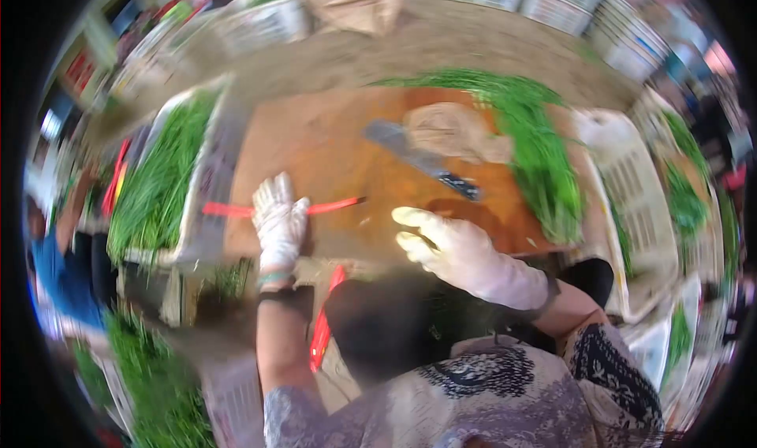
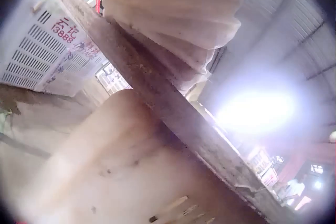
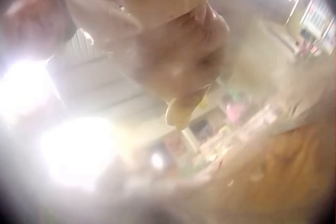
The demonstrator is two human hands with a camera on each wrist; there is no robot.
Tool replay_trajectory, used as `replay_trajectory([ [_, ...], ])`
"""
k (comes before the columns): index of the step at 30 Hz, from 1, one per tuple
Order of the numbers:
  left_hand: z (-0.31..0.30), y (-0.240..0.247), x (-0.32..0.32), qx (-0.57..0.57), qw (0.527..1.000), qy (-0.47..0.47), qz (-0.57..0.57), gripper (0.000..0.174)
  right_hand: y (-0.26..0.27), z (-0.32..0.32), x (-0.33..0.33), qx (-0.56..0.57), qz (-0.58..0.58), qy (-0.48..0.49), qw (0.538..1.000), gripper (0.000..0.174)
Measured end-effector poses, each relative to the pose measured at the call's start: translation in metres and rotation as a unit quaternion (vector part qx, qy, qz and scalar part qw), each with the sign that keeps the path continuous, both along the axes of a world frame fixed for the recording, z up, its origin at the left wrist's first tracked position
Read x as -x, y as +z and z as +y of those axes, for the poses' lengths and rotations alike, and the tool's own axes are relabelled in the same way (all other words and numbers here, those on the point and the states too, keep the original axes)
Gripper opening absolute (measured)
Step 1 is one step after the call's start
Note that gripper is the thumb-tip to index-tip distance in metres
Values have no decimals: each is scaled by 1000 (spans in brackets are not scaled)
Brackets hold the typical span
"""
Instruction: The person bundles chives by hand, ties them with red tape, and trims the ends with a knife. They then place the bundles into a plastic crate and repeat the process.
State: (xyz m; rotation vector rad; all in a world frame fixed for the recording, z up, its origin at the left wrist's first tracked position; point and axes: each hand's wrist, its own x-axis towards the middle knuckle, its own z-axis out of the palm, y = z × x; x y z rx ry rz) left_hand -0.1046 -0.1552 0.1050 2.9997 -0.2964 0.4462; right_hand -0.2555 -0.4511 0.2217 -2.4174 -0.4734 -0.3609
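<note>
My left hand point(image 1: 280, 215), in a white glove, lies with its fingers straight over a red strip point(image 1: 335, 206) at the left of a brown wooden board point(image 1: 315, 144). The strip shows on both sides of the hand. My right hand point(image 1: 441, 243), gloved in pale yellow-white, is over the board's near edge with its fingers apart from the thumb and nothing between them. A cleaver point(image 1: 406, 152) with a black handle lies on the board beyond it. Beside the blade is a crumpled tan cloth or bag point(image 1: 453, 130). Long green leafy stalks point(image 1: 544, 168) lie along the board's right side.
A white crate point(image 1: 206, 156) of green stalks stands left of the board. To the right is another white crate point(image 1: 643, 203). A second red strip point(image 1: 323, 330) hangs below the near edge. Stacked crates point(image 1: 564, 2) stand at the back, and a person in blue point(image 1: 67, 266) is at far left.
</note>
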Motion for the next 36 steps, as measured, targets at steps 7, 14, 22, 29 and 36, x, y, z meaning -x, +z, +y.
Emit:
replay_trajectory([
  [7,-18,51,6,-40,998,27,-40,74,17,-250,41,-269,28,-361,893,12],
  [14,-253,122,76,197,872,-443,-69,31,-34,-322,57,35,159,-412,897,36],
  [22,-456,66,80,639,591,-68,488,47,-29,-304,2,-123,373,-373,840,99],
  [29,-461,83,74,560,667,-178,458,53,-6,-282,6,-446,385,-232,774,65],
  [36,-480,199,61,658,449,-380,470,32,89,-307,9,-470,131,8,873,43],
])
